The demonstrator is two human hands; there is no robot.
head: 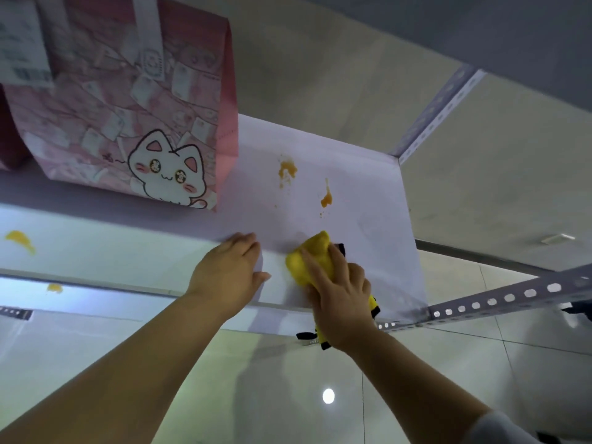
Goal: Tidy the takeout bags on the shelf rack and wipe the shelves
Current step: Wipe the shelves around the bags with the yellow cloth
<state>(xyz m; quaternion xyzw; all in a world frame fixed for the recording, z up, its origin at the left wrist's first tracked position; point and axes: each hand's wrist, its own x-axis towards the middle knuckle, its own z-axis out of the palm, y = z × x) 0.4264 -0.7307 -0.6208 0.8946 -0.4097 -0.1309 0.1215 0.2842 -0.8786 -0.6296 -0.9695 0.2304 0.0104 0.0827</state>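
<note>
A pink takeout bag [128, 116] with a white cartoon cat stands upright on the white top shelf [368, 200], left of the middle. Two orange sauce stains [286, 170] mark the shelf to the bag's right. My right hand [339, 293] grips a yellow cloth with black trim [312, 254] and presses it on the shelf near its front edge, below the stains. My left hand [229, 270] rests flat on the shelf's front edge, fingers together, holding nothing.
A lower shelf [96, 261] at the left carries more orange smears [20, 240]. A second dark red bag [9, 136] peeks in at the far left. Perforated metal rack posts [499, 299] run along the right. Tiled floor lies below.
</note>
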